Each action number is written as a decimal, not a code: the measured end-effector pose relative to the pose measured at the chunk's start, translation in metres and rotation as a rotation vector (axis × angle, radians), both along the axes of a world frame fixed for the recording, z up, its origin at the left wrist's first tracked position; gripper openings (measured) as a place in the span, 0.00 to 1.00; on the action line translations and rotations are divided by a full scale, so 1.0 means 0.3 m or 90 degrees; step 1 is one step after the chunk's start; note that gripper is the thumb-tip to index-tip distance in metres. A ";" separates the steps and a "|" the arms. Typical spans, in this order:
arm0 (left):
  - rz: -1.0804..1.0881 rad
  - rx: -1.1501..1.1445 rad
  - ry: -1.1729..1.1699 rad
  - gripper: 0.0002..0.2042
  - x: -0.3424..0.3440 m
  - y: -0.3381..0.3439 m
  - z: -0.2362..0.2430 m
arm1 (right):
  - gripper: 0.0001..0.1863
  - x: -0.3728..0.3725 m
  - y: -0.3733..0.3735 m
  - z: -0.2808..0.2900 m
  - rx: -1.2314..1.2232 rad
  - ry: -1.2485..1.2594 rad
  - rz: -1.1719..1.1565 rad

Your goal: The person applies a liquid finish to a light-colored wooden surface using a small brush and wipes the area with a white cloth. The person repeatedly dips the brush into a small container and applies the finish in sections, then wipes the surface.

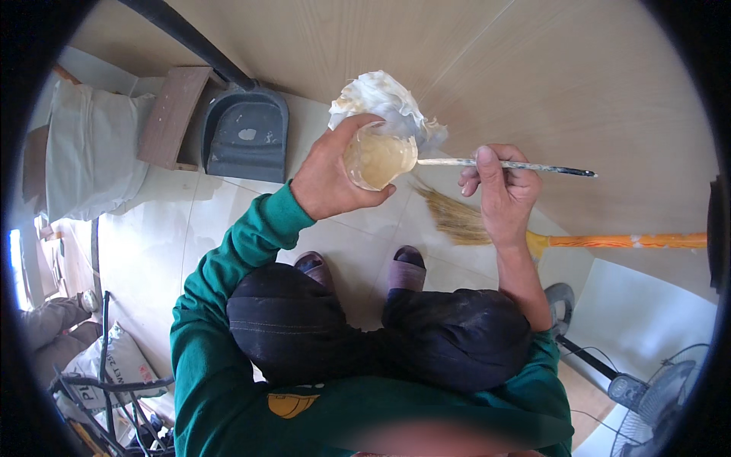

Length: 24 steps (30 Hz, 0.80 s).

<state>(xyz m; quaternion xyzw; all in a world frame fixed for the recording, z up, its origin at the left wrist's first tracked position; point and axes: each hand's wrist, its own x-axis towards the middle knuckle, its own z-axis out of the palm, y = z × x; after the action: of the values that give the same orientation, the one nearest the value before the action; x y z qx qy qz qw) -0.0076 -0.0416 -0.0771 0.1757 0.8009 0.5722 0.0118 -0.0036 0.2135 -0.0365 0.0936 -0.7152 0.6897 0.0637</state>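
My left hand (327,171) is wrapped round a clear plastic cup (378,158) tilted so its opening shows, with a pale yellowish substance inside. Between the thumb and fingers of my right hand (504,183) is a thin paint-stained brush (525,165), its dark end pointing right. The brush's left tip meets the cup's right rim; whether it reaches inside I cannot tell. Just beyond the cup is a crumpled white cloth or plastic bundle (378,97), partly hidden by the cup and my left hand.
A straw broom (457,217) with an orange handle lies at the right. Left of centre are a dark dustpan (245,137) and a brown wooden box (173,118). A wood-grain panel (548,91) rises ahead. An electric fan (662,396) stands lower right, a printed sack (126,358) lower left.
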 end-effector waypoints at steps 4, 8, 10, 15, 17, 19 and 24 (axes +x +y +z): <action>0.011 -0.031 0.000 0.41 -0.020 0.010 -0.007 | 0.08 -0.005 0.000 0.009 -0.019 0.008 0.007; 0.007 -0.045 0.010 0.41 -0.032 0.012 0.003 | 0.04 -0.008 0.002 0.004 0.015 -0.041 0.087; 0.008 -0.025 -0.014 0.42 -0.030 0.013 0.005 | 0.05 -0.013 0.013 0.005 0.122 0.033 0.102; 0.028 -0.057 -0.003 0.42 -0.035 0.014 -0.014 | 0.06 -0.012 0.056 0.028 0.149 0.019 0.112; 0.030 -0.052 -0.016 0.42 -0.034 0.017 -0.021 | 0.05 -0.010 0.058 0.035 0.093 0.024 0.081; 0.023 -0.039 -0.031 0.42 -0.037 0.013 -0.025 | 0.04 -0.012 0.049 0.034 0.092 0.028 0.076; 0.018 -0.011 -0.027 0.41 -0.043 0.013 -0.018 | 0.04 -0.023 0.033 0.018 0.128 -0.043 0.089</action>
<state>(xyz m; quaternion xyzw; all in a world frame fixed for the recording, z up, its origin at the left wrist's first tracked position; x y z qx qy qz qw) -0.0206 -0.0378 -0.0826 0.1525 0.8076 0.5692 0.0223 -0.0105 0.2234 -0.0310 0.1259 -0.7743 0.6199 -0.0179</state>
